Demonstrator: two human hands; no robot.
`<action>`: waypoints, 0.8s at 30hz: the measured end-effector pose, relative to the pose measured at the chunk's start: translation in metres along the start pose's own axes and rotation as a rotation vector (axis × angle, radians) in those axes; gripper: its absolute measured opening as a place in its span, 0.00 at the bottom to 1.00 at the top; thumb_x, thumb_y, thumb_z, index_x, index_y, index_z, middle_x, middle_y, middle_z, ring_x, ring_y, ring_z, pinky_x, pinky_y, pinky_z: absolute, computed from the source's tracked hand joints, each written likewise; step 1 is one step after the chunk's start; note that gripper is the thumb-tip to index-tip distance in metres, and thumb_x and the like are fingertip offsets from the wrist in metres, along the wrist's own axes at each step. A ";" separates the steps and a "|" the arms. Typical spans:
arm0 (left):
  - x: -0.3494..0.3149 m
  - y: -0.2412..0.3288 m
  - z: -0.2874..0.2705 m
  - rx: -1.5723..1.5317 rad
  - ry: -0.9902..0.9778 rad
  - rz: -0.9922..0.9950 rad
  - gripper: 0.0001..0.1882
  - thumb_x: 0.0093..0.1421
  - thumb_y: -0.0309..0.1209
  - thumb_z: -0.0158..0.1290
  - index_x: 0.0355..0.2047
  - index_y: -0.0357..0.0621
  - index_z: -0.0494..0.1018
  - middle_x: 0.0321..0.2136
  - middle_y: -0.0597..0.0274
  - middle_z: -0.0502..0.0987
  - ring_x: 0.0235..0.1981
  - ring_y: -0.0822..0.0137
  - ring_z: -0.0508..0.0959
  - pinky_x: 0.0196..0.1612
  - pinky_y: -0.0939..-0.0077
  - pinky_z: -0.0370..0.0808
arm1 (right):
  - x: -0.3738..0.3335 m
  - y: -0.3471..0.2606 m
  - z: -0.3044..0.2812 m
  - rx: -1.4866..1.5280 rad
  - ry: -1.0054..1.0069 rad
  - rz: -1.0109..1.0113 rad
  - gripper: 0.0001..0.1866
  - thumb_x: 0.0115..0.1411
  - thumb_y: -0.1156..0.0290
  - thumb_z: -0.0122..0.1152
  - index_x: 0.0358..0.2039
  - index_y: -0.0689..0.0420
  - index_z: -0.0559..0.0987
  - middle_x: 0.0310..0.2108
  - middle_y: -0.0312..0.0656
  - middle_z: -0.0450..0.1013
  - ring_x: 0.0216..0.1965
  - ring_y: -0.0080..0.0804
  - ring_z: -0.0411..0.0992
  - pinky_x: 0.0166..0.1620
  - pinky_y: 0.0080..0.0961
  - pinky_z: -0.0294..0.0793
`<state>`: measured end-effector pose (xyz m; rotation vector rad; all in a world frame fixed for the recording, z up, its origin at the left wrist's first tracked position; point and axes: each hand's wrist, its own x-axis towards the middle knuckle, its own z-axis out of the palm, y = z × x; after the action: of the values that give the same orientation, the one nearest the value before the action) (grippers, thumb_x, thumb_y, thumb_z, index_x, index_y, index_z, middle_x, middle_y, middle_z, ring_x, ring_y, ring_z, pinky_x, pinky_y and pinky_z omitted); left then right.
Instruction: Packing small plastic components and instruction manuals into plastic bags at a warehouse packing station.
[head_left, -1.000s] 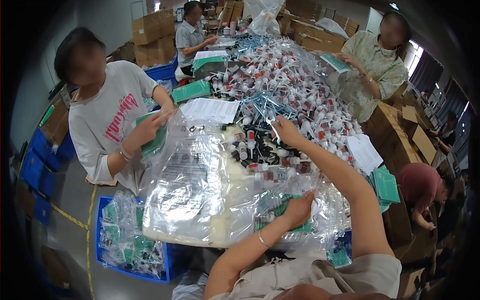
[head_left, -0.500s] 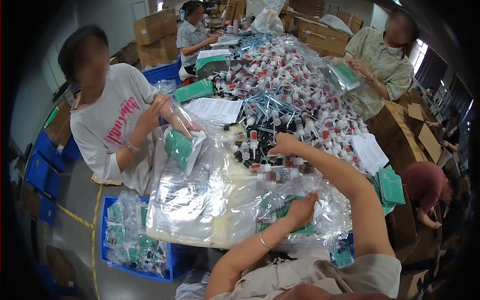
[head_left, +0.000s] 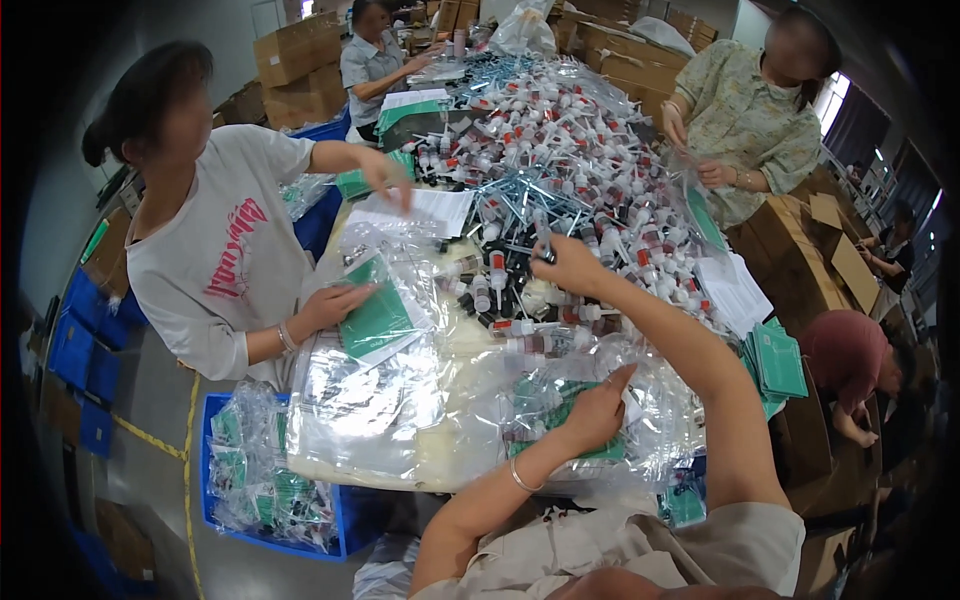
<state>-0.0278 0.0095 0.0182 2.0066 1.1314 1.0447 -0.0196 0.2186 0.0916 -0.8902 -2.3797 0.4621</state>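
Near the front edge of the table, my left hand is closed at the opening of a clear plastic bag, thumb and finger pointing up and to the right. Inside the bag lies a green printed card; small parts beside it are blurred by glare. My right hand reaches forward to the edge of a heap of small clear bottles. Its fingers pinch a small black-ended piece, whose exact kind I cannot make out. Blue-grey rods lie just beyond it.
To the left, a co-worker handles a green card over clear bags. Another person holds a bag at the far right; a third works at the far end. Green cards and paper sheets lie to my right. A blue crate holds filled bags.
My right hand has shifted slightly forward and left and now pinches a black-ended piece. My left hand has barely moved. The left co-worker's one hand has gone from the bag toward the papers.
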 end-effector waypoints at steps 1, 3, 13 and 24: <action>0.004 0.002 -0.001 -0.061 0.020 -0.005 0.33 0.49 0.20 0.44 0.59 0.42 0.55 0.48 0.41 0.69 0.37 0.46 0.75 0.35 0.58 0.74 | -0.005 0.003 -0.012 0.192 0.121 -0.005 0.16 0.51 0.59 0.58 0.33 0.59 0.74 0.21 0.44 0.70 0.25 0.35 0.71 0.30 0.31 0.71; 0.002 -0.005 -0.006 -0.125 0.049 -0.031 0.33 0.49 0.19 0.43 0.59 0.42 0.56 0.46 0.40 0.71 0.37 0.45 0.75 0.35 0.60 0.73 | -0.021 -0.048 -0.053 0.789 -0.086 0.366 0.09 0.56 0.66 0.54 0.34 0.57 0.73 0.16 0.32 0.64 0.15 0.18 0.61 0.20 0.19 0.60; 0.014 0.020 -0.047 -0.403 0.269 -0.102 0.33 0.51 0.20 0.43 0.60 0.39 0.53 0.54 0.38 0.63 0.49 0.46 0.71 0.44 0.62 0.71 | -0.209 -0.063 -0.067 0.326 -0.092 0.182 0.13 0.58 0.70 0.51 0.43 0.60 0.70 0.35 0.43 0.69 0.37 0.28 0.69 0.43 0.26 0.67; 0.009 0.100 -0.037 0.425 0.071 0.209 0.40 0.42 0.21 0.49 0.59 0.30 0.52 0.59 0.48 0.60 0.35 0.57 0.78 0.24 0.69 0.73 | -0.216 -0.031 -0.044 0.192 -0.724 -0.112 0.26 0.57 0.73 0.54 0.56 0.60 0.62 0.51 0.49 0.67 0.54 0.37 0.64 0.53 0.29 0.65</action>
<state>-0.0157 -0.0238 0.1191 2.4815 1.2871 1.0504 0.1270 0.0542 0.0607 -0.5488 -2.9283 1.0943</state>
